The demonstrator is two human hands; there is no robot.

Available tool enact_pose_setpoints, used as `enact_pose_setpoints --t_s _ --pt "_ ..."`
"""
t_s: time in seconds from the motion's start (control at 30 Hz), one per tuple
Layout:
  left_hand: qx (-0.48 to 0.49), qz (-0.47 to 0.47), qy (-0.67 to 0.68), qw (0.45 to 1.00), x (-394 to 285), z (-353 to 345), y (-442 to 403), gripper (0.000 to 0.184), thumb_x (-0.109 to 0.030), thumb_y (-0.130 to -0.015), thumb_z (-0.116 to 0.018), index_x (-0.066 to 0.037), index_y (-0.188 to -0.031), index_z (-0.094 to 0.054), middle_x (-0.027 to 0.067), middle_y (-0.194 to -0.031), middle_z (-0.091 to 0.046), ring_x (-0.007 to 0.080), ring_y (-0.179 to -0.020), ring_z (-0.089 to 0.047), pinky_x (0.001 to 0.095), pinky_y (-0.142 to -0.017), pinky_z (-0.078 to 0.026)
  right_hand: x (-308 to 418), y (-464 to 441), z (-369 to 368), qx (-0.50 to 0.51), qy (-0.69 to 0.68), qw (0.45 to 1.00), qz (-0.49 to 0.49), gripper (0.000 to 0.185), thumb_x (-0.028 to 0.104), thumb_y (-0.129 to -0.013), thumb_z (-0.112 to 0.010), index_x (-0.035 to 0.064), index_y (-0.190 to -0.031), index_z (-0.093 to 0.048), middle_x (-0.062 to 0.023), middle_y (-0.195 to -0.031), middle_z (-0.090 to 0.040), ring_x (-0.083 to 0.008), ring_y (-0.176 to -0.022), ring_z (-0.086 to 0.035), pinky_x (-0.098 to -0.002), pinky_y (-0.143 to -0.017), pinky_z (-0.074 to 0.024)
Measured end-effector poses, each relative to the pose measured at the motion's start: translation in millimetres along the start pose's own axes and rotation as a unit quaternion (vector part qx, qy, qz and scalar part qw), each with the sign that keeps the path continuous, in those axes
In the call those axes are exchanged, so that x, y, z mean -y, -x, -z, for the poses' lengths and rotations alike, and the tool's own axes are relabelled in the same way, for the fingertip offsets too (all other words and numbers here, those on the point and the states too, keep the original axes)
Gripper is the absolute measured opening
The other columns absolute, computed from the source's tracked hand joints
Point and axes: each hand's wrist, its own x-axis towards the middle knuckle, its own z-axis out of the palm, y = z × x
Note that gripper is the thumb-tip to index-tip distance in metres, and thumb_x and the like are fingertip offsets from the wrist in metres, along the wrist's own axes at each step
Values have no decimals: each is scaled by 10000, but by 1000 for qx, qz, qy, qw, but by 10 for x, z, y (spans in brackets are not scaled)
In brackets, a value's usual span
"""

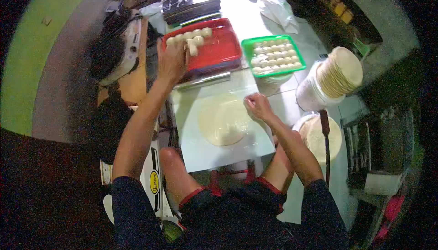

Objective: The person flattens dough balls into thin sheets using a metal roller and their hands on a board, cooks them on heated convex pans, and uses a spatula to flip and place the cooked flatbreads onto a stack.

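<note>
My left hand (172, 63) reaches over the near left part of a red tray (221, 40), its fingers spread against pale dough balls (187, 35). One longer dough piece (193, 48) lies beside the thumb. A thin, round sheet of dough (221, 122) lies flat on a white board (196, 152) between my knees. At the board's right edge is my right hand (259, 107), fingers curled inward; whatever they hold, if anything, is hidden. A green tray (299, 58) with rows of floured dough balls (276, 56) stands beyond it.
Stacked round flat sheets (340, 74) rest on a white bucket (310, 92) at right, with another round stack (323, 138) nearer me. A metal bar (203, 81) lies before the red tray. A stove (132, 44) stands left, and a plastic bag (279, 11) lies at the back.
</note>
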Motion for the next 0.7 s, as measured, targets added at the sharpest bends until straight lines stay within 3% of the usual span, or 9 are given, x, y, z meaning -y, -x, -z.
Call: enact_pose_setpoints --t_s 0.1,0.17,0.23,0.3,0.43,0.53,0.6,0.67,0.7 --pt "-172 0 82 982 -100 505 -292 357 -183 -871 -674 -38 -1186 -590 173 -1051 -673 373 -1034 -634 521 -1057 -405 44 -519 -516 -12 6 995 95 209 224 -869 -651 40 -838 -746 -200 -861 -687 -363 -886 -642 -466 -826 -509" --pt "-64 7 226 972 -280 447 60 408 -159 -844 -701 -21 -1210 -585 222 -1160 -637 381 -1104 -617 485 -1025 -446 232 -703 -715 26 70 982 174 177 180 -851 -642 44 -781 -731 -185 -868 -680 -354 -883 -628 -460 -817 -511" --pt "64 6 343 937 -495 185 700 538 -133 -854 -692 -27 -1345 -498 255 -1285 -579 444 -1132 -591 469 -1002 -483 264 -801 -935 68 39 977 196 124 139 -842 -674 49 -783 -733 -158 -883 -667 -356 -899 -621 -449 -829 -506" --pt "182 95 401 893 -725 -34 1251 534 -154 -863 -690 -33 -1348 -502 253 -1292 -576 451 -1167 -577 458 -1018 -472 277 -840 -998 68 51 969 233 85 127 -844 -673 63 -820 -722 -151 -900 -662 -350 -900 -628 -437 -824 -510" --pt "161 154 376 899 -833 -643 1829 506 -182 -865 -705 -54 -1327 -543 235 -1330 -570 437 -1258 -521 509 -1053 -425 139 -900 -1134 -43 66 906 415 83 101 -867 -645 88 -942 -678 -153 -925 -655 -346 -889 -644 -445 -829 -513" --pt "139 112 329 927 -842 -917 1882 391 -201 -855 -730 -74 -1214 -643 186 -1372 -570 430 -1336 -453 575 -1098 -345 -30 -989 -1091 176 -43 895 408 301 219 -838 -689 43 -1078 -646 -189 -1016 -674 -341 -967 -658 -471 -846 -521" --pt "147 60 374 914 -784 -1042 1922 335 -191 -851 -735 -78 -1158 -662 155 -1367 -585 414 -1338 -457 572 -1102 -342 -58 -1092 -898 287 -24 909 300 341 314 -837 -728 60 -1047 -642 -185 -994 -668 -365 -936 -646 -486 -847 -510" --pt "143 29 416 897 -783 -1056 1949 244 -148 -857 -726 -75 -1084 -671 114 -1376 -596 378 -1290 -522 556 -1088 -373 12 -1423 -627 466 100 844 245 548 486 -765 -796 56 -1067 -640 -187 -996 -670 -389 -930 -639 -488 -826 -508" --pt "140 52 445 883 -831 -1050 1979 225 -145 -872 -710 -66 -1078 -664 122 -1333 -614 377 -1240 -552 531 -1061 -400 39 -1595 -565 564 146 782 223 548 489 -757 -801 71 -1078 -652 -193 -990 -667 -368 -936 -649 -469 -812 -512"
